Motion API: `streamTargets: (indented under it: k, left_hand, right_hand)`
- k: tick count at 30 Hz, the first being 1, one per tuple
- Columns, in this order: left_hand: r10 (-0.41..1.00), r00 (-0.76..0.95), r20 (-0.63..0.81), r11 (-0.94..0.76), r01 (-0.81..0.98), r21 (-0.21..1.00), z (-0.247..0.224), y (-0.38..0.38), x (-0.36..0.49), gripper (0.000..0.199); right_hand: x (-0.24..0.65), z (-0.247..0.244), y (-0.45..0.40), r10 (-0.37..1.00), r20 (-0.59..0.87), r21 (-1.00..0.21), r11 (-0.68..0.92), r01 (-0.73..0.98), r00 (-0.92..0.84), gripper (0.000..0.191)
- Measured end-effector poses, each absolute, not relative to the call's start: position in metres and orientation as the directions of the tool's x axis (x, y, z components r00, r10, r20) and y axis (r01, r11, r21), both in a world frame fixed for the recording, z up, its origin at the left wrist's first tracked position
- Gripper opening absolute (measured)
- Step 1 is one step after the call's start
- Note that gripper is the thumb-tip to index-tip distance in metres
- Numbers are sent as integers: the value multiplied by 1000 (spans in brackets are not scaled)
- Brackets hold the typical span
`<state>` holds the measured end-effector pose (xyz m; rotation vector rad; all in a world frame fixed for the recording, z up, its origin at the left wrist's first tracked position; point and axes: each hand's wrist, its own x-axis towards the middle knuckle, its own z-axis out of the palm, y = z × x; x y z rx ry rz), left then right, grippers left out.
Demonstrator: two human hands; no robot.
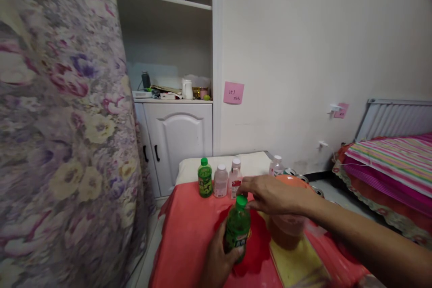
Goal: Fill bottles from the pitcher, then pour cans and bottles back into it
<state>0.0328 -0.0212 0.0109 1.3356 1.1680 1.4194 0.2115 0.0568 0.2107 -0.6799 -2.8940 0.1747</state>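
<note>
A green bottle with a green cap (238, 227) is upright in my left hand (219, 254), whose fingers wrap round its lower part. At the cap, my right hand (265, 194) is bent over with its fingers curled; whether they grip the cap is hard to make out. Beneath the bottle lies a red scalloped dish (258, 245). Behind it stand another green bottle (204, 179), a clear bottle with a white cap (221, 182) and a clear bottle with a red label (235, 177). My right forearm partly covers an orange-topped container (288, 227).
Another clear bottle (276, 165) and several cans (317, 191) stand at the table's right back. A yellow mat (297, 263) lies on the red tablecloth (182, 234). To the left hangs a floral curtain (67, 121); a cabinet (182, 139) is behind, a bed (398, 166) at right.
</note>
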Motion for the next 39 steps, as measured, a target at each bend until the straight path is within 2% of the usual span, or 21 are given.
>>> streamTargets:
  k: [2,6,9,11,15,18,20,22,24,27,30,35,39]
  left_hand:
    - [973,-72,220,-219,28,975,11,-22,33,73]
    - [970,-49,239,-240,-1,971,12,-24,33,73]
    - [971,-51,233,-233,0,972,12,-24,33,74]
    - [968,-47,246,-245,10,969,13,-24,33,74]
    - [971,-38,235,-234,10,972,16,-24,34,73]
    - [974,-58,217,-217,9,976,17,-24,35,73]
    - [974,-67,215,-214,15,977,16,-24,35,73]
    - [975,-68,211,-209,30,977,14,-23,34,72]
    - [976,-67,208,-205,46,978,12,-22,33,70]
    - [978,-68,198,-193,70,979,13,-22,33,70]
    - [977,-65,204,-198,83,977,15,-22,33,70]
    - [975,-50,215,-212,58,975,15,-23,33,70]
    - [976,-94,195,-187,90,978,14,-22,33,71]
  right_hand:
    - [211,211,56,488,96,-136,870,474,-868,29]
    - [211,212,55,505,118,-161,859,485,-855,46]
    - [211,211,54,470,135,-192,876,442,-872,35]
    - [211,212,53,494,109,-171,864,473,-862,29]
    - [212,213,51,534,112,-136,843,520,-838,48]
    - [212,212,50,484,134,-129,874,469,-865,35]
    - [211,210,48,500,125,-92,866,492,-857,30]
    - [211,209,47,536,129,-70,844,531,-835,41]
    - [211,208,46,528,150,-100,849,518,-836,50]
    - [211,206,45,474,167,-136,879,456,-865,40]
    - [210,203,47,496,139,-94,868,488,-857,27]
    - [211,200,47,492,165,-97,871,483,-855,50]
    - [211,202,44,504,155,-69,863,500,-849,32]
